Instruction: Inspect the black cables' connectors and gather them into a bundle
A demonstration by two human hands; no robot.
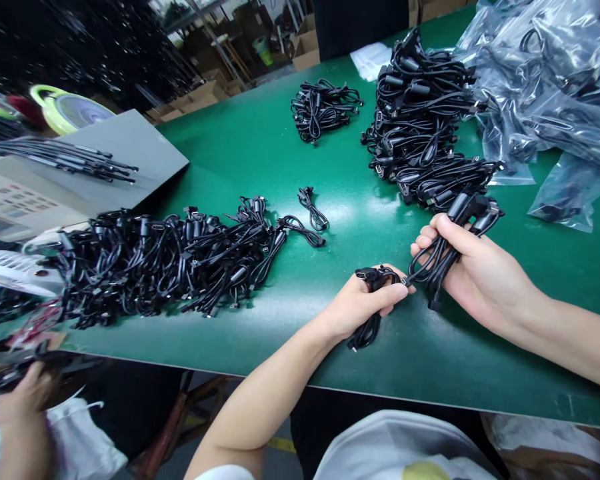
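My left hand (pixel 367 303) is closed round a small bundle of black cables, a flat connector end poking out by the thumb. Beside it, my right hand (pixel 473 267) grips several folded black cables (pixel 433 263) under its thumb. The two hands almost meet above the green table (pixel 300 327) near its front edge. Just beyond the right hand rises a tall pile of folded black cables (pixel 420 127). Two loose cables (pixel 313 210) lie left of centre, at the end of a long heap of black cables (pixel 170 260).
Clear plastic bags (pixel 555 100) with cables inside cover the back right. A smaller cable pile (pixel 325 110) lies at the back. To the left stand a grey machine (pixel 130 160) and a white fan-like object (pixel 17 270). Another person's hand (pixel 25 393) holds dark items at lower left.
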